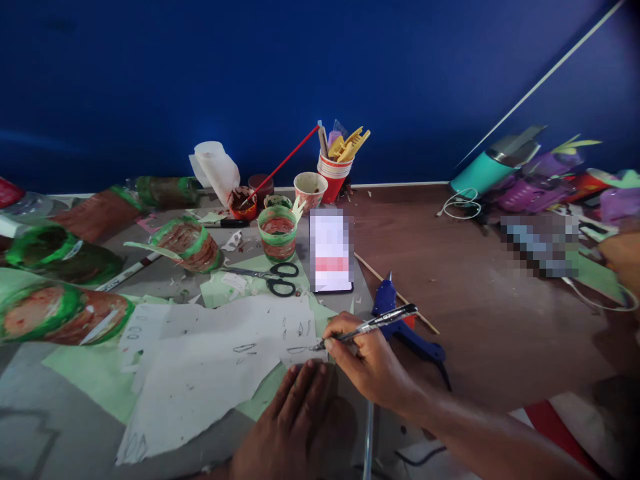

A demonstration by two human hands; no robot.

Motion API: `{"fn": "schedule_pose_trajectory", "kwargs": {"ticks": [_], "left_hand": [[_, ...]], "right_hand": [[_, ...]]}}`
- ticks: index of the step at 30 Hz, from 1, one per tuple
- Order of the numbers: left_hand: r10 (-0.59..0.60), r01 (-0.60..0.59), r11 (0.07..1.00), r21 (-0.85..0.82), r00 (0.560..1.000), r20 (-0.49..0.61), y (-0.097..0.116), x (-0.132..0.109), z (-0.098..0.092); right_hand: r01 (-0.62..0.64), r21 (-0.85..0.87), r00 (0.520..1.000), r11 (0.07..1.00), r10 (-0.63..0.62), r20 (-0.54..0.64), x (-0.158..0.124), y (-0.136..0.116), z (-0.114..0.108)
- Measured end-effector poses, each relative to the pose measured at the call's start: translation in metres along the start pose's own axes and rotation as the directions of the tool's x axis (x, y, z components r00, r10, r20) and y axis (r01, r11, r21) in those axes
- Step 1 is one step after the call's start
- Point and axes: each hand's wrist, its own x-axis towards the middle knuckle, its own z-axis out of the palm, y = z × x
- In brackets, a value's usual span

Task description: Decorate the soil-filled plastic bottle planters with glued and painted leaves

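My right hand [367, 360] pinches a pen [380, 320], its tip on the right end of a white paper sheet [200, 373]. Small narrow outlines are drawn there, with more near the sheet's left edge and lower corner. My left hand [285, 427] lies flat with fingers stretched, its fingertips at the sheet's lower right edge. Beyond the paper are black-handled scissors [283, 279] and a phone [331, 250] with a lit, blurred screen. A blue glue gun [407, 327] rests just right of my right hand.
Green-and-brown painted containers [65, 313] crowd the left side. A small painted cup [278, 233], a paint pot [243, 203] with a red brush, and a red cup [336, 175] of tools stand near the blue wall. At right are a teal bottle [483, 170], a second phone [540, 247] and part of another person's hand.
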Motion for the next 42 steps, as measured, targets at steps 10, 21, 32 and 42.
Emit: {"fn": "schedule_pose_trajectory", "kwargs": {"ticks": [10,21,32,42], "left_hand": [[0.033,-0.025,0.998,-0.063,0.992,0.122,0.0012,-0.0054,0.0028],[0.055,-0.04,0.995,-0.089,0.983,0.173,0.0018,-0.0037,0.0018],[0.057,-0.047,0.995,-0.084,0.991,0.119,0.001,-0.0063,0.0066],[0.038,-0.035,0.998,-0.053,0.998,0.058,0.0003,-0.0055,0.0043]], "right_hand": [[0.023,-0.006,1.0,1.0,-0.023,0.003,-0.001,0.0047,0.002],[0.036,-0.023,0.999,0.999,-0.035,0.027,-0.0024,0.0076,0.0028],[0.033,-0.05,0.999,0.998,-0.031,0.039,-0.001,0.0058,0.0013],[0.027,-0.076,0.999,0.997,-0.025,0.031,-0.0008,0.0064,-0.0009]]}}
